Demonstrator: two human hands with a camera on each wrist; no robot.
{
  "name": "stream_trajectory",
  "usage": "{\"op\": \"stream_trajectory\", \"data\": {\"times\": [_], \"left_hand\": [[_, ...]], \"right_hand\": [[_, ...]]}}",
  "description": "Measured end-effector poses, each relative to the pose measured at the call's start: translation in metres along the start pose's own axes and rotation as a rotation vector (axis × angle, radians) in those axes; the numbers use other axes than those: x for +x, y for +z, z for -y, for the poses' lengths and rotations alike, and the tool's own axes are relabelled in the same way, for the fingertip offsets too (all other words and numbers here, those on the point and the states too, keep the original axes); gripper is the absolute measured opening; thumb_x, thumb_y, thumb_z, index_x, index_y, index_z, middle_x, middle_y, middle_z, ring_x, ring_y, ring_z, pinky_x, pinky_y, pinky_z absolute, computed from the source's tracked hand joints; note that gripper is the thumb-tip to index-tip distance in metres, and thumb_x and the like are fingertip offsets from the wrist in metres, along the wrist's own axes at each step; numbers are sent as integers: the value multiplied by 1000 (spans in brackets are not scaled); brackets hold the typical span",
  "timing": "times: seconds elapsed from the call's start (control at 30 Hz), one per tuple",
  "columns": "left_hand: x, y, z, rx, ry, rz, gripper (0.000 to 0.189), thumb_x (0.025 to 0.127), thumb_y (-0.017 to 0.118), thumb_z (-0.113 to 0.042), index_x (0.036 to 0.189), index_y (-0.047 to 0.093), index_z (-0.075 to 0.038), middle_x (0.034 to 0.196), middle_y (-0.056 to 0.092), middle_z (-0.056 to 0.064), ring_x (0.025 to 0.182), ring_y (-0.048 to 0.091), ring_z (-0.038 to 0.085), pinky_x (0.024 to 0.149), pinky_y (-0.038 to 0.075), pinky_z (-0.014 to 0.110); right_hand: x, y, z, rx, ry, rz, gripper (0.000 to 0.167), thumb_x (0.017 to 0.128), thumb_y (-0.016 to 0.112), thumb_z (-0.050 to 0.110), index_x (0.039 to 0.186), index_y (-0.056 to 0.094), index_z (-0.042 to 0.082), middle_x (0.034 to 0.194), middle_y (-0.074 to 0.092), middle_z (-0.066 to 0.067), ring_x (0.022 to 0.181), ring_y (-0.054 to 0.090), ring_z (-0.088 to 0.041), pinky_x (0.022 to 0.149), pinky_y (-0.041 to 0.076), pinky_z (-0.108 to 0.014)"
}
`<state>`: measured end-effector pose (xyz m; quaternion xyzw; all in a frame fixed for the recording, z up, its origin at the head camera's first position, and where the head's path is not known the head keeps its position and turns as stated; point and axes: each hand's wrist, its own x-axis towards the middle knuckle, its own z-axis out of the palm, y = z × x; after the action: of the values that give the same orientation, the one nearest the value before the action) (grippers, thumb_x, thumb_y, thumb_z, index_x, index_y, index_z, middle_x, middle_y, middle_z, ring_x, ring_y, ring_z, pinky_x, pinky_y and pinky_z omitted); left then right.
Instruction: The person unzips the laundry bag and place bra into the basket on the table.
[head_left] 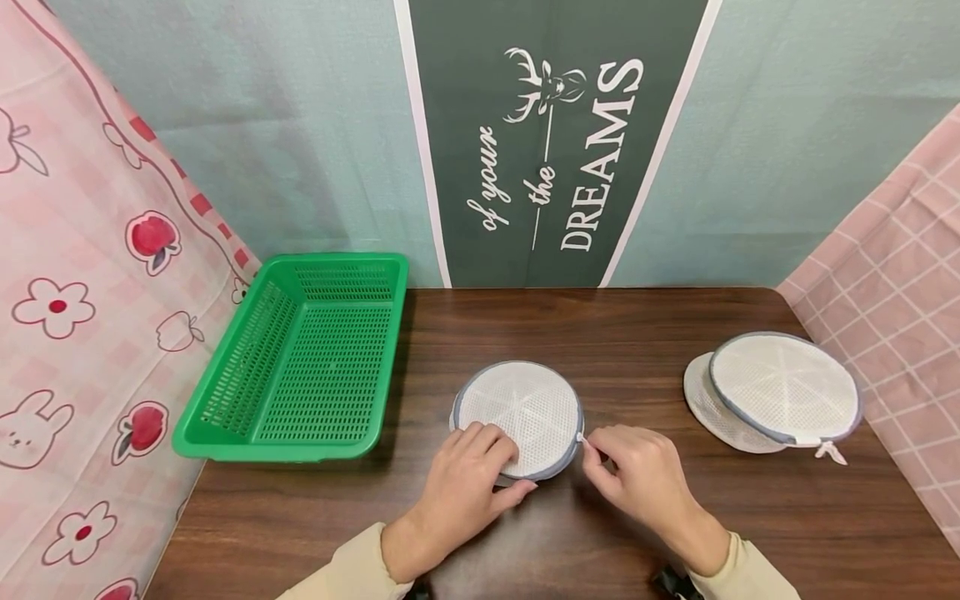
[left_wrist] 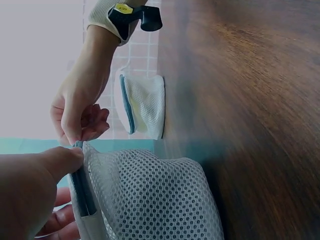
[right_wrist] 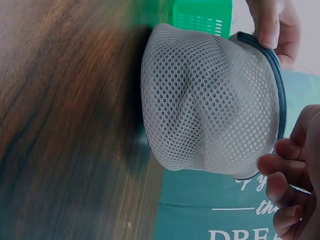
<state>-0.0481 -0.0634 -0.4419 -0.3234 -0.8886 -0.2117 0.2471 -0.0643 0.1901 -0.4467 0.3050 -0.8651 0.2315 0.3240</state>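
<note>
Head view: green basket (head_left: 322,375) left of left hand (head_left: 468,475), second mesh bag (head_left: 783,387) right of right hand (head_left: 641,475). Between both, nearer mesh bag (head_left: 521,408): left grips its rim (right_wrist: 281,92), right pinches zip pull (head_left: 580,437). I'd brace rim, draw pull level along its curve, avoid snagging mesh.

Surface: dark wood-grain table (head_left: 547,325) | on it: green slotted basket (head_left: 330,371), open side up | near the basket, to its right: round white mesh bag (head_left: 528,408) | well right of the basket: second white mesh bag (head_left: 787,387), grey-edged
</note>
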Motion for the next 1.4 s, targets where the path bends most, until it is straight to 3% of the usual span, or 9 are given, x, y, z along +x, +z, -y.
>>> {"op": "stream_trajectory", "data": {"times": [0.3, 0.53, 0.87, 1.17, 1.4], "left_hand": [[2, -1, 0, -9, 34, -11, 30, 75, 82, -23, 101, 70, -17, 94, 60, -4, 84, 57, 16, 71, 47, 31], [1, 2, 0, -49, 95, 22, 24, 78, 79, -9, 101, 74, -16, 93, 56, -2, 82, 53, 14, 72, 48, 29], [0, 3, 1, -88, 41, 64, 29, 79, 88, -30, 98, 71, -17, 96, 58, -3, 87, 54, 14, 75, 50, 28], [0, 5, 2, -75, 56, 35, 26, 78, 87, -31, 93, 69, -17, 94, 59, -4, 85, 55, 13, 73, 49, 28], [0, 5, 2, -69, 61, 36, 24, 80, 86, -30, 91, 69, -17, 92, 59, -6, 84, 55, 12, 73, 48, 28]], "right_hand": [[-2, 6, 3, 50, -44, -37, 22, 82, 52, 17, 62, 44, 23, 59, 39, 14, 56, 30, 0, 45, 29, -21], [-2, 8, 8, 81, -50, 26, 19, 79, 54, 14, 64, 47, 23, 58, 39, 14, 56, 30, 2, 47, 29, -18], [-3, 11, 14, 95, -86, 27, 19, 83, 55, 17, 66, 48, 23, 59, 38, 14, 53, 33, 0, 48, 31, -20], [-2, 14, 16, 136, -161, 39, 32, 98, 47, 25, 66, 43, 22, 60, 32, 14, 54, 27, 2, 49, 24, -14], [-1, 17, 21, 186, -197, 20, 35, 101, 45, 24, 66, 45, 21, 60, 32, 14, 55, 27, 3, 50, 23, -12]]}}
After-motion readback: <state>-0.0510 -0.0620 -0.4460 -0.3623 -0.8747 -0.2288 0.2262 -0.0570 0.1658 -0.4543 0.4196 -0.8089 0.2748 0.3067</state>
